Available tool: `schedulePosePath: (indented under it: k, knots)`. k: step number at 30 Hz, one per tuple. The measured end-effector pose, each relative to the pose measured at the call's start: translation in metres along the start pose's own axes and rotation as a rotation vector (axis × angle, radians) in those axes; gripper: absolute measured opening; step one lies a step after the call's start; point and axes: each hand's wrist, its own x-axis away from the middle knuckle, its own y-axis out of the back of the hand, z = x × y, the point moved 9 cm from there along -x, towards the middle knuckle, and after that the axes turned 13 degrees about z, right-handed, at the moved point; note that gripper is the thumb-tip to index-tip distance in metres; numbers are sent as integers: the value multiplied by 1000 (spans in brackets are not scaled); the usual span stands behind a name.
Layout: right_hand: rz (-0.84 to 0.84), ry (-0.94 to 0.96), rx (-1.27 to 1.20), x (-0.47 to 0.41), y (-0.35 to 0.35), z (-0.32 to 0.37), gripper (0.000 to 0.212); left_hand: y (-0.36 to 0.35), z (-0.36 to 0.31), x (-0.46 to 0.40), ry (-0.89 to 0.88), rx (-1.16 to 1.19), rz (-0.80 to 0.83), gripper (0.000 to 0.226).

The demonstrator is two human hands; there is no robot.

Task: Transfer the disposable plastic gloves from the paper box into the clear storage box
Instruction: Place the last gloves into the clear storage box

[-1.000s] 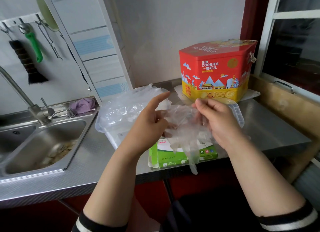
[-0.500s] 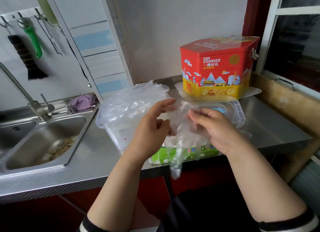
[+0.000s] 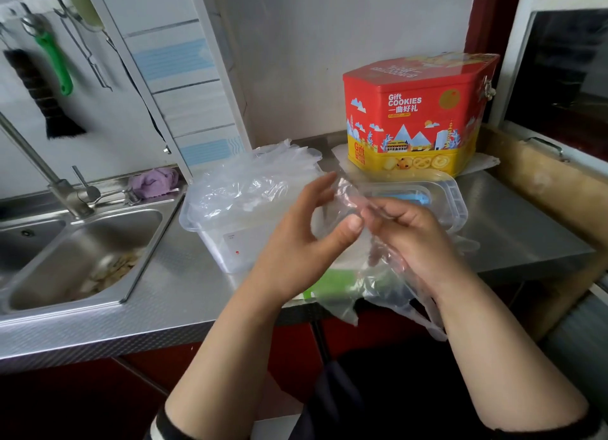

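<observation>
Two hands, left (image 3: 297, 242) & right (image 3: 416, 242), pinch a thin clear plastic glove (image 3: 378, 275) above the green paper box (image 3: 329, 286), w/ the glove-filled clear storage box (image 3: 227, 239) just left.

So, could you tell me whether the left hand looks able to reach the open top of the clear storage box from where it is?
Probably yes. The left hand is just beside the clear storage box, whose open top heaped with gloves has nothing across it.
</observation>
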Motion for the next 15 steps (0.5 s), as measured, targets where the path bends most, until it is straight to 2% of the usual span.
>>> schedulePosePath:
  k: [2,4,5,9,12,15]
  knots:
    - [37,-25,48,0,-6,-3,50,-4,-4,-12,45,43,75,49]
    - [33,-5,67,3,-6,-2,41,-5,-4,-21,86,96,110,20]
    - [14,-2,63,4,-3,-2,35,-2,-2,-24,96,74,94,15]
    - [-29,-38,87,8,11,-7,10,15,-8,-29,94,-10,-6,18]
    - [-116,-53,103,6,25,-3,12,38,-20,-34,68,-124,-60,18]
    - [-226,-14,65,1,40,3,22,84,-24,-47,50,-169,-212,19]
